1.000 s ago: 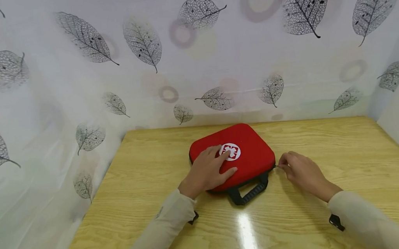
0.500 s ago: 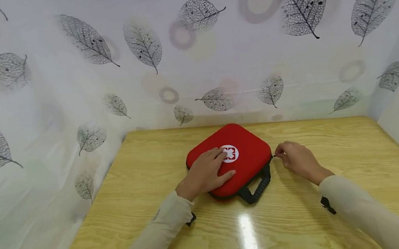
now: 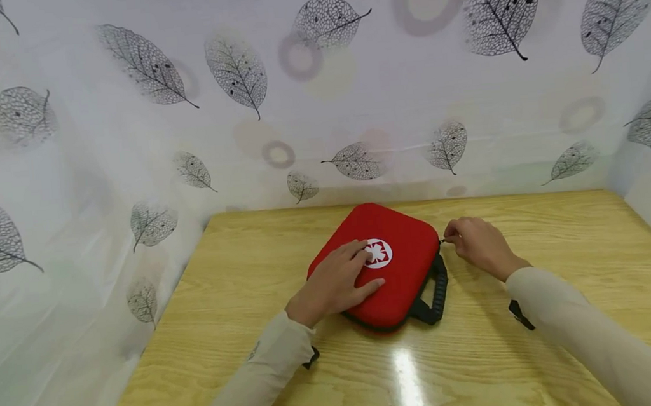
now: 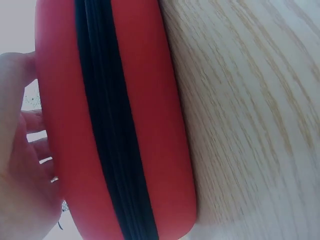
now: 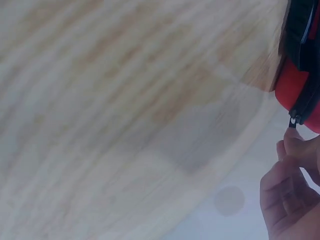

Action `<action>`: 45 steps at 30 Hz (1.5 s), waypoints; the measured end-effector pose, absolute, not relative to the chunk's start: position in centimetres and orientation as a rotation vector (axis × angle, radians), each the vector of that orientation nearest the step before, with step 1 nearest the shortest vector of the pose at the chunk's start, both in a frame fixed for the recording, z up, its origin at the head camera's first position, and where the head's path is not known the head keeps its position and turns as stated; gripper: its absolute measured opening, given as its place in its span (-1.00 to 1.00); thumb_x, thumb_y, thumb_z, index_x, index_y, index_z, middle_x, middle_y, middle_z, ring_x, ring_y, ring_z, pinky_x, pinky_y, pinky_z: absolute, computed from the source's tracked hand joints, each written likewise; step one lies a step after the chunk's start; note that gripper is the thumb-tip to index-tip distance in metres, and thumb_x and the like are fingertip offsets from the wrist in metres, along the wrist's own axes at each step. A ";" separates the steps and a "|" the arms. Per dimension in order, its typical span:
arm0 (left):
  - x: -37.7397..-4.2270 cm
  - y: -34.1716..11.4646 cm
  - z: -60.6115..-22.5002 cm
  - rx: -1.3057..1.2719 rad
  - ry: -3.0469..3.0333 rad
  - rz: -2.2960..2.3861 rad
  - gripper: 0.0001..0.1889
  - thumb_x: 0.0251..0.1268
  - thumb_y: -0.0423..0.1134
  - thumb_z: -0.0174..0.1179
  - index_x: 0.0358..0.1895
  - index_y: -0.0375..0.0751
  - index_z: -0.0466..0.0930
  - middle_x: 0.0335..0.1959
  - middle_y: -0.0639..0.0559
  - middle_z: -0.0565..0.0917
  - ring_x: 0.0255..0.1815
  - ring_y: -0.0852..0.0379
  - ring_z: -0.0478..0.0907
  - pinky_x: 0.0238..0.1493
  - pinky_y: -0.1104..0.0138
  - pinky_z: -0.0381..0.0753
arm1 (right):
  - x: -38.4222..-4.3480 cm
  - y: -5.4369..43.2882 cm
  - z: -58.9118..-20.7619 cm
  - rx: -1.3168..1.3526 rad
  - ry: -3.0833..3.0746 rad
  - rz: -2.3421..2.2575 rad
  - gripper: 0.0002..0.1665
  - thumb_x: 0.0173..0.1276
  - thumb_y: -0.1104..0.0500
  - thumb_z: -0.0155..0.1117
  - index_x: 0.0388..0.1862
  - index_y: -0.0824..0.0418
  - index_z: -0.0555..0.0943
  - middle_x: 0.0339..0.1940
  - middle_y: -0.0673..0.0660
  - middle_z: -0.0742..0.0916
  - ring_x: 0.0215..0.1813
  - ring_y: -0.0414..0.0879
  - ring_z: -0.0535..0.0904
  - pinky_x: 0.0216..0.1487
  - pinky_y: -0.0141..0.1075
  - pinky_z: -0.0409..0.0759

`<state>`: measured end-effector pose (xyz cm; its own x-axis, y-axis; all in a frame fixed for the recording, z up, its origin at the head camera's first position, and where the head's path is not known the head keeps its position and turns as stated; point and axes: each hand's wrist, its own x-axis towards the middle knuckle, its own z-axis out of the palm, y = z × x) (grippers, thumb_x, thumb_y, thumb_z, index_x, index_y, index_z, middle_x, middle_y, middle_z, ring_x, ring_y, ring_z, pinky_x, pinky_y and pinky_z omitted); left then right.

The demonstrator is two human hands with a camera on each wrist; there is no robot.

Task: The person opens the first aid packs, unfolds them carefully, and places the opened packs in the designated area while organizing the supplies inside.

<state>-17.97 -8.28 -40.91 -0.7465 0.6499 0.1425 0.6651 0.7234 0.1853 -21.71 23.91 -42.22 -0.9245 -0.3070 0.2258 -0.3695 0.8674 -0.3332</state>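
Red case (image 3: pixel 401 268) could be slewed under spread left grip (image 3: pixel 337 280) if three-o'clock zip-pull (image 5: pixel 292 123), pinched by right grip (image 3: pixel 481 246), is yanked.

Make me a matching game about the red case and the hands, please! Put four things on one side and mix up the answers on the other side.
Things:
1. Left hand
2. Right hand
3. Handle
4. Round badge

Clues:
A. Black, sticking out from one side of the red case
B. Pinching the zipper pull at a corner
C. White and red, on the upper face
D. Resting on top, holding nothing between finger and thumb

Right pairs: 1-D, 2-B, 3-A, 4-C
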 end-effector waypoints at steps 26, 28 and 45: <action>-17.3 -7.3 -41.1 -1.100 -2.889 -0.354 -0.17 0.36 0.35 0.10 0.45 -0.23 0.40 0.47 -0.05 0.36 0.48 0.00 0.27 0.49 0.18 0.26 | -25.7 22.6 -42.1 0.479 -2.932 0.624 -0.85 0.37 0.34 0.26 -0.23 0.33 0.77 -0.22 0.27 0.78 -0.33 0.10 0.65 -0.33 0.02 0.65; -17.3 -7.1 -41.2 -1.095 -2.896 -0.388 -0.17 0.36 0.36 0.10 0.45 -0.24 0.39 0.51 -0.02 0.33 0.52 0.02 0.24 0.52 0.19 0.21 | -25.9 22.5 -42.1 0.469 -2.938 0.638 -0.84 0.38 0.32 0.26 -0.22 0.32 0.77 -0.22 0.27 0.78 -0.33 0.10 0.65 -0.34 0.00 0.64; -17.1 -5.5 -41.7 -1.001 -2.984 -0.374 -0.11 0.39 0.39 0.01 0.59 -0.13 0.19 0.61 -0.02 0.16 0.62 0.03 0.07 0.58 0.26 -0.02 | -26.7 22.8 -42.3 0.416 -2.954 0.712 -0.83 0.37 0.30 0.30 -0.18 0.34 0.78 -0.18 0.30 0.79 -0.28 0.14 0.67 -0.36 -0.04 0.64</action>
